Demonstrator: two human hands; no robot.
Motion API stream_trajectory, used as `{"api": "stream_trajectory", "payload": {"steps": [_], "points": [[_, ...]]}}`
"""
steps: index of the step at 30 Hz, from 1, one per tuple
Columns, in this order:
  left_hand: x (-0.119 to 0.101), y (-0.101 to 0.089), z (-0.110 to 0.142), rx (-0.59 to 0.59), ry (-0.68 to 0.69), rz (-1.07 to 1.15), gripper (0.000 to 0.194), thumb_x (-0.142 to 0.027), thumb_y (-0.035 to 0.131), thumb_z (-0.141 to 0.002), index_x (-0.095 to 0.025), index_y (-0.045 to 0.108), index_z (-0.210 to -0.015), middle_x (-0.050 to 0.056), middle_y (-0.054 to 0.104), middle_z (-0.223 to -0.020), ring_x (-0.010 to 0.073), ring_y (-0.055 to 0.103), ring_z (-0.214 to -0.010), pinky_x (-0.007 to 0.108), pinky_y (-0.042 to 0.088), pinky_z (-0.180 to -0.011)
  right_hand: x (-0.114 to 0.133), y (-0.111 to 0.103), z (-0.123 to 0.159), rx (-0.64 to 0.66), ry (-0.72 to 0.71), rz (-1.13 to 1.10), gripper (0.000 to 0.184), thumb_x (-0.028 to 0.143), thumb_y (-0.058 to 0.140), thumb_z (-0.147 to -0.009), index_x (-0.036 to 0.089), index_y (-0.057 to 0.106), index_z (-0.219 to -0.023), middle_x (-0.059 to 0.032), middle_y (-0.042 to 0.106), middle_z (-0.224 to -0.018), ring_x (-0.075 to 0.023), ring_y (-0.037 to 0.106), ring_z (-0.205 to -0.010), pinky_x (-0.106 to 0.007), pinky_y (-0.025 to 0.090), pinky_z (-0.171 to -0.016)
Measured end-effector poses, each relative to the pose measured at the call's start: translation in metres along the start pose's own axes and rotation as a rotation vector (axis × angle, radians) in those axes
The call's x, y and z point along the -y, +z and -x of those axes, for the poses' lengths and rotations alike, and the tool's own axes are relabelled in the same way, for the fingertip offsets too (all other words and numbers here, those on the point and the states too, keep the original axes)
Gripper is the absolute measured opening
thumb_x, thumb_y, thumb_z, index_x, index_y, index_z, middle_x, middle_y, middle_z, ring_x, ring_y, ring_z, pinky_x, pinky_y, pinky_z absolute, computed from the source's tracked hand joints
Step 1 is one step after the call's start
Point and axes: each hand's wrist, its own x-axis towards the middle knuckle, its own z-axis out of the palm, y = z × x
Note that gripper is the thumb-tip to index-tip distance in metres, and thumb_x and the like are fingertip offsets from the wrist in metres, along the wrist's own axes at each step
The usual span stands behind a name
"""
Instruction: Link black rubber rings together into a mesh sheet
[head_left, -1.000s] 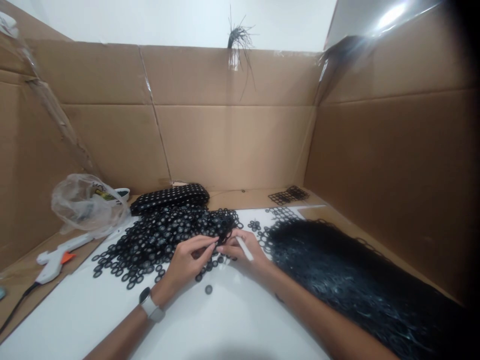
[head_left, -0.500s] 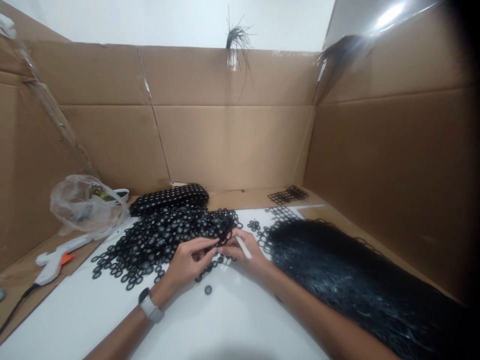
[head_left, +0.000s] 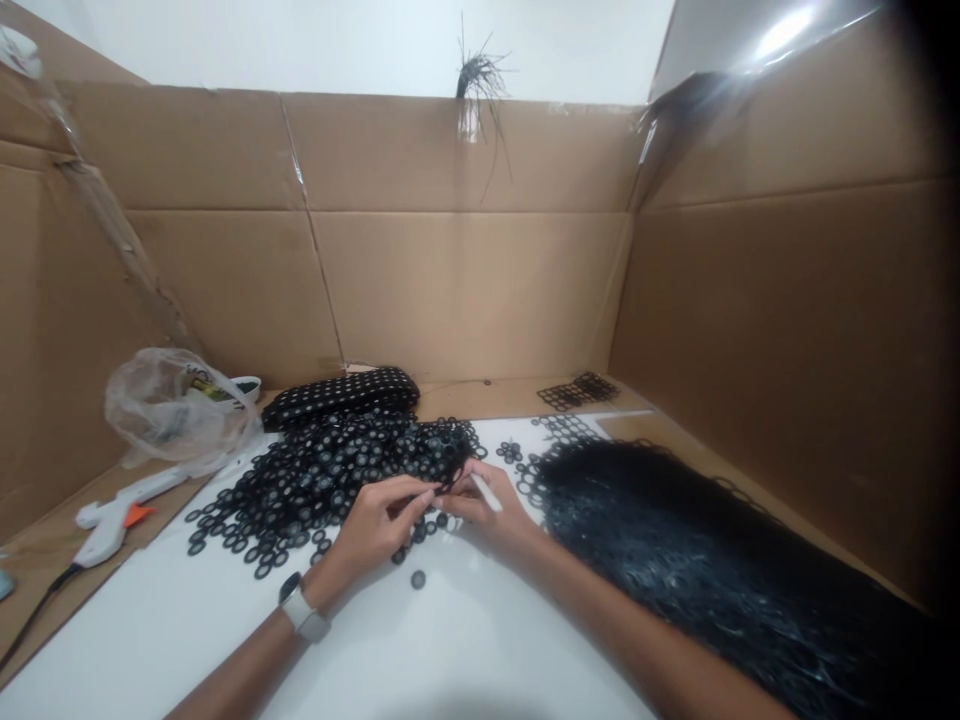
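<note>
My left hand [head_left: 379, 525] is curled, its fingertips pinching at the near edge of a spread of linked black rings [head_left: 330, 470] on the white table [head_left: 187, 630]. A smartwatch sits on that wrist. My right hand [head_left: 487, 505] meets it fingertip to fingertip and grips a thin white stick [head_left: 486, 493]. What the fingers pinch between them is a small black ring piece, too small to make out clearly. One loose black ring [head_left: 418, 579] lies just in front of the hands.
A large black heap of ring mesh [head_left: 712, 570] fills the right side. A folded black dotted piece [head_left: 341, 393] lies behind. A white glue gun [head_left: 112, 515] and a clear plastic bag [head_left: 176, 410] sit at left. Cardboard walls [head_left: 465, 280] enclose the table.
Hardly anything has moved; both hands stay together at the ring spread, with only slight finger shifts.
</note>
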Motion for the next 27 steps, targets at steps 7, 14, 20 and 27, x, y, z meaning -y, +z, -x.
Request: {"api": "stream_trajectory", "payload": {"steps": [7, 14, 20, 27], "points": [[-0.004, 0.004, 0.000, -0.023, -0.067, 0.028, 0.034, -0.045, 0.058, -0.109, -0.021, 0.082, -0.108, 0.004, 0.080, -0.087, 0.0115, 0.062, -0.053, 0.023, 0.045, -0.048, 0.007, 0.003, 0.002, -0.009, -0.009, 0.021, 0.041, 0.042, 0.099, -0.069, 0.020, 0.065, -0.078, 0.0011, 0.067, -0.076, -0.0168, 0.061, -0.072, -0.028, 0.045, -0.067], [-0.006, 0.009, -0.003, -0.101, -0.115, 0.067, 0.038, -0.050, 0.061, -0.106, -0.020, 0.082, -0.114, 0.005, 0.079, -0.087, 0.0170, 0.069, -0.069, 0.024, 0.050, -0.056, 0.006, 0.004, 0.002, 0.038, 0.023, -0.076, 0.037, 0.035, 0.096, -0.070, 0.021, 0.064, -0.083, 0.0016, 0.067, -0.078, -0.0172, 0.061, -0.074, -0.029, 0.045, -0.069], [-0.003, 0.007, -0.006, -0.223, -0.166, 0.093, 0.044, -0.056, 0.057, -0.107, -0.018, 0.079, -0.112, -0.004, 0.062, -0.055, 0.0120, 0.050, -0.041, 0.023, 0.038, -0.041, 0.010, 0.007, 0.001, 0.018, 0.006, -0.044, 0.029, 0.027, 0.088, -0.072, 0.022, 0.060, -0.080, 0.0031, 0.064, -0.069, -0.0162, 0.057, -0.065, -0.028, 0.041, -0.063], [0.012, -0.021, -0.014, -0.505, -0.171, 0.005, 0.046, -0.055, 0.047, -0.110, -0.016, 0.072, -0.107, 0.002, 0.074, -0.073, 0.0099, 0.050, -0.042, 0.022, 0.042, -0.044, 0.002, 0.004, 0.000, 0.034, 0.016, -0.016, 0.028, 0.025, 0.084, -0.069, 0.022, 0.060, -0.083, 0.0019, 0.062, -0.075, -0.0149, 0.053, -0.066, -0.027, 0.039, -0.062]]}}
